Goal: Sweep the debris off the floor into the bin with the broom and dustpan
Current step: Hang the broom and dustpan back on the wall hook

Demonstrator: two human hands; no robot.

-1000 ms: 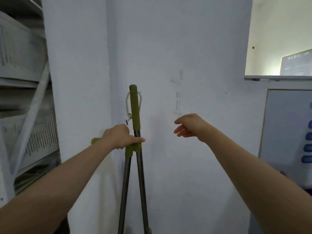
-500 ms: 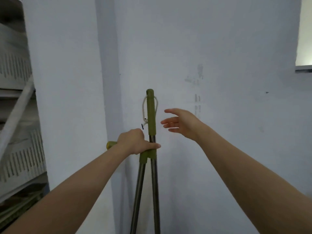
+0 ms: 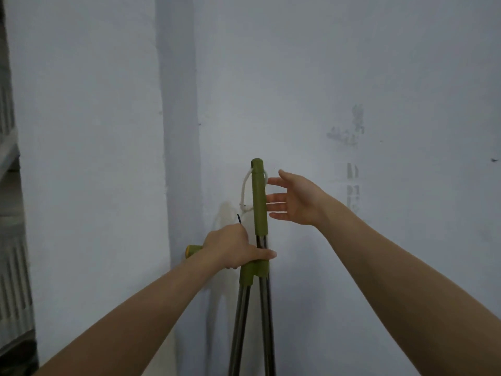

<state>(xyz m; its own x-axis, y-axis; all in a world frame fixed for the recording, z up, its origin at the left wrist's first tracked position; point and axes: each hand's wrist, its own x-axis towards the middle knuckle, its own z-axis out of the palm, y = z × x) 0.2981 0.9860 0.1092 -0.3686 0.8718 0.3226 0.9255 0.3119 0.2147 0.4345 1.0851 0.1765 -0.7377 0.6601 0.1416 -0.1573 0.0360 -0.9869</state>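
A sliver of pale slatted shelving (image 3: pixel 10 267) shows at the far left edge, beside a plain white wall (image 3: pixel 95 131). Further right, the person's left hand (image 3: pixel 230 248) is clenched around a short green crossbar, with the thumb laid along its top. This crossbar looks like the dustpan handle (image 3: pixel 193 251). A green clip (image 3: pixel 253 272) joins it to two steel poles that run down out of frame. The taller pole is the broom handle (image 3: pixel 259 196), standing upright against the wall with a green sleeve at its top and a white cord loop (image 3: pixel 245 191) hanging from the tip. To its right, the right hand (image 3: pixel 295 199) is released and holds nothing. Its straight fingers are just beside the green sleeve, and it cannot be told whether they touch it.

The task seems to be at its start, with the tools being fetched. The broom head, the pan, the floor debris and the bin are all out of view. The next move probably calls for closing the right hand around the sleeve and pulling the broom free of the clip.

Faint grey marks (image 3: pixel 352 147) on the wall at right are too smudged to read, and no brand shows.
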